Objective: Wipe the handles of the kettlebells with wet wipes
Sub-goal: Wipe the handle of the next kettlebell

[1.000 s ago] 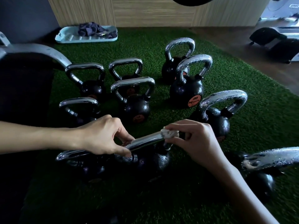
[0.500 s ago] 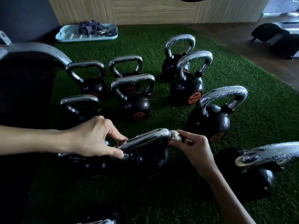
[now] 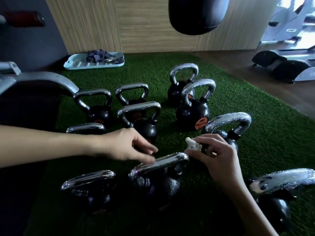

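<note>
Several black kettlebells with chrome handles stand on green turf. The nearest middle kettlebell has its chrome handle between my hands. My left hand reaches in from the left, its fingertips touching the left part of that handle. My right hand pinches a crumpled white wet wipe just above the handle's right end; the wipe is off the metal. Droplets cover the handles of the kettlebells on the right and at the far right.
A light blue tray with dark cloths lies at the back by the wood-panelled wall. A black punching bag hangs above. A grey machine arm juts in from the left. Gym equipment stands on the wooden floor at right.
My right hand lifted the wipe off the right end of the handle and now holds it just above. The view has tilted upward, showing the punching bag.
</note>
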A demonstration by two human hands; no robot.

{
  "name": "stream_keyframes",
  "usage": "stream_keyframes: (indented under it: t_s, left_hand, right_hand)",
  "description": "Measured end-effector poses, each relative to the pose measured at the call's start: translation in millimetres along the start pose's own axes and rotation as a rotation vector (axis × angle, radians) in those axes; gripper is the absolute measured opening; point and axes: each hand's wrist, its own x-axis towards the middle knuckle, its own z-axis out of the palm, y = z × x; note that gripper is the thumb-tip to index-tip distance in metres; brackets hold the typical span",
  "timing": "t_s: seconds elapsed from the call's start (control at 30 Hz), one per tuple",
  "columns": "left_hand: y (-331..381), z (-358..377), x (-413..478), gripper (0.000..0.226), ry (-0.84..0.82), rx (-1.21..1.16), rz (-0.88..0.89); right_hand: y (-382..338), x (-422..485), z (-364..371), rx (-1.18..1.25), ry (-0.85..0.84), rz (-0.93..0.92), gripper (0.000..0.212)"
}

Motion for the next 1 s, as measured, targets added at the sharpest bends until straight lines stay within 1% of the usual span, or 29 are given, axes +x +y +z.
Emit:
stream_keyframes:
  t_s: [0.07,0.13,0.23,0.3,0.43,0.5,0.57,0.6,0.73,0.77,0.83,0.9,1.0]
  left_hand:
    - [14,-14,10,0.052,-0.001,-0.219,-0.030]
    - [34,-23,18,0.056,-0.049,-0.385,-0.065]
    - [52,-25,27,0.048,-0.104,-0.552,-0.082]
    - [55,-17,32,0.044,-0.055,-0.634,-0.084]
    - [48,2,35,0.046,0.053,-0.760,-0.073]
    - [44,7,31,0.046,0.104,-0.762,-0.046]
    - [38,4,24,0.046,0.208,-0.747,-0.015]
    - [34,1,20,0.046,0.264,-0.714,-0.003]
    - [5,-12,1,0.046,0.388,-0.468,0.035]
    - [0,-13,-2,0.044,0.416,-0.450,0.045]
    - [-5,-10,-3,0.039,0.447,-0.433,0.077]
    - [-5,-6,-1,0.038,0.424,-0.403,0.117]
    - [-1,-1,3,0.040,0.393,-0.313,0.133]
  right_hand:
    - [-18,10,3,-0.014,0.019,-0.088,0.033]
    - [-30,17,7,-0.032,0.002,-0.162,0.034]
    - [-37,24,9,-0.076,-0.012,-0.213,0.032]
    - [-36,26,8,-0.080,-0.001,-0.189,0.031]
    - [-37,27,9,-0.053,-0.014,-0.183,0.035]
    - [-34,26,7,-0.081,-0.042,-0.179,0.042]
    - [-26,26,1,-0.198,-0.082,-0.189,0.050]
    - [-21,24,0,-0.279,-0.133,-0.210,0.053]
    - [-13,17,23,-0.643,-0.540,-0.389,0.074]
    - [-11,16,33,-0.726,-0.601,-0.432,0.072]
    - [-10,20,44,-0.830,-0.628,-0.511,0.054]
    - [-4,24,42,-0.806,-0.609,-0.514,0.040]
    - [4,29,30,-0.769,-0.579,-0.453,0.038]
